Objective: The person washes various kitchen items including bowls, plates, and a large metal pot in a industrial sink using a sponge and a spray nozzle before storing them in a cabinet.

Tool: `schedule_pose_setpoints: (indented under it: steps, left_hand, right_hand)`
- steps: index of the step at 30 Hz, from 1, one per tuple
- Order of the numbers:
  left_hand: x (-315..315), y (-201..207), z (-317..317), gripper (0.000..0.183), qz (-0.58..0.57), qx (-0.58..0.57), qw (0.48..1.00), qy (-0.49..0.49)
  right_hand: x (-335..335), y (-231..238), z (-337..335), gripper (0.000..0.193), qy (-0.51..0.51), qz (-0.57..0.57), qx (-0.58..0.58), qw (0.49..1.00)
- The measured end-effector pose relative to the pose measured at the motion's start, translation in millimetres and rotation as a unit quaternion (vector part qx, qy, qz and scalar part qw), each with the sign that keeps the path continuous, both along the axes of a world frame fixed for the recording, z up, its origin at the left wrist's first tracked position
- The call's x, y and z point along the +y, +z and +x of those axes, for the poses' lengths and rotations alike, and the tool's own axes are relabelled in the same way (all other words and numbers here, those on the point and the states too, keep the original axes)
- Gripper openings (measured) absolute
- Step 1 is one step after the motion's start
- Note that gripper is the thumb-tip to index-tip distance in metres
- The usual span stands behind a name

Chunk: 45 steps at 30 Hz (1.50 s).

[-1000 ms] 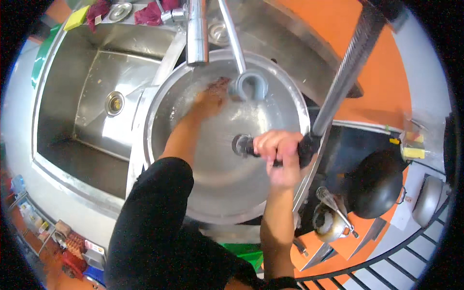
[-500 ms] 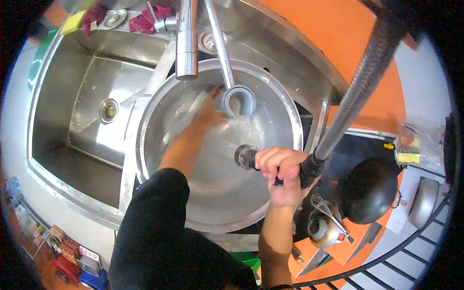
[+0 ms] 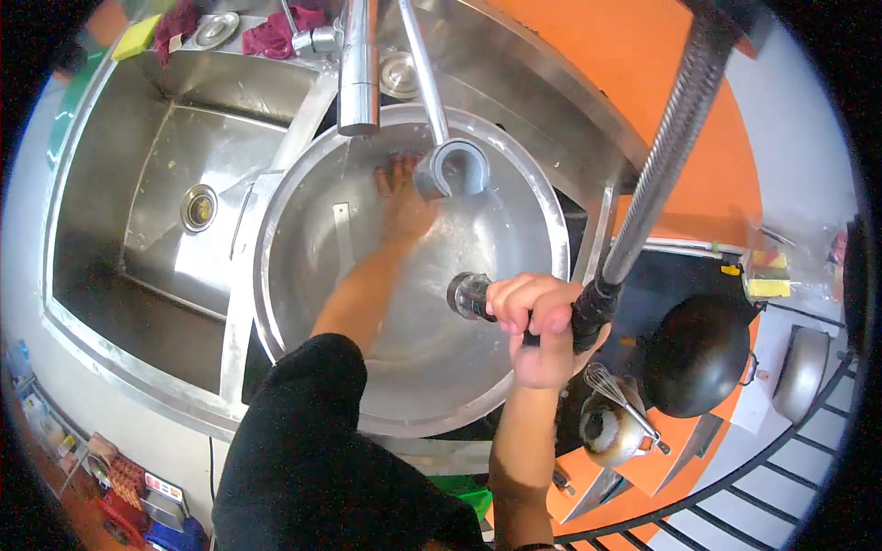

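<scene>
A big round metal basin (image 3: pixel 404 404) fills the middle. My left hand (image 3: pixel 410 207) reaches into its far part, fingers spread against the inner wall and slightly blurred; nothing shows in its grasp. The grey open-ring spray holder (image 3: pixel 462 165) on a metal arm hangs beside it and covers a little of the fingers. On the right, my right hand (image 3: pixel 540 321) is closed round the black grip of a hose sprayer (image 3: pixel 471 296). Its clear round nozzle points left over the basin. A braided metal hose (image 3: pixel 663 151) rises from the sprayer to the upper right.
A rectangular steel sink (image 3: pixel 184 266) adjoins on the left. Above the basin hangs a chrome faucet (image 3: pixel 358 83). Dark red cloths (image 3: pixel 276 37) and a yellow sponge (image 3: pixel 136 39) lie along the back ledge. To the right are a black wok (image 3: pixel 698 358) and a pot (image 3: pixel 606 432) with a whisk (image 3: pixel 625 399).
My left hand has moved slightly farther up the basin's far wall, its fingers now more spread. My right hand keeps the sprayer in nearly the same place. The view has shifted a little.
</scene>
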State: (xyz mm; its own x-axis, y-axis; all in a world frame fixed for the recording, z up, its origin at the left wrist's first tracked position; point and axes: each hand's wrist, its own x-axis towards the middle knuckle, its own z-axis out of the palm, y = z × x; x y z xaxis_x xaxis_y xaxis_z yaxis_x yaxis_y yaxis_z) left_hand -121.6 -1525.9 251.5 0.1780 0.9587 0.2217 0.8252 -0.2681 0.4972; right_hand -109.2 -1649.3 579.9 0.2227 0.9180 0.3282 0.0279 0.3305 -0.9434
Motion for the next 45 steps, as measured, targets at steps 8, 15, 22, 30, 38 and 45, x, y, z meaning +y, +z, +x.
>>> schedule_pose_setpoints:
  steps: [8,15,22,30,38,45]
  left_hand:
    - [-39,6,23,0.078,-0.033,-0.071,0.961,-0.266]
    - [5,-39,-8,0.07,-0.058,0.037,0.995,-0.077]
    - [-27,-6,28,0.073,-0.094,-0.096,0.949,-0.285]
    - [-20,78,32,0.047,-0.223,-0.076,0.969,-0.071]
    - [-49,-11,45,0.057,0.025,-0.193,0.95,-0.243]
    - [-52,31,44,0.055,-0.182,-0.16,0.923,-0.3]
  right_hand:
    - [2,-3,-2,0.037,-0.006,0.027,-0.013,1.0]
    - [11,-2,-2,0.035,-0.014,0.048,-0.032,0.998]
    - [9,-9,6,0.036,-0.024,0.04,-0.049,0.998]
    - [13,-6,10,0.037,-0.042,0.039,-0.054,0.997]
    - [12,-4,9,0.039,-0.033,0.042,-0.063,0.997]
    - [6,-5,8,0.04,-0.052,0.0,-0.086,0.995]
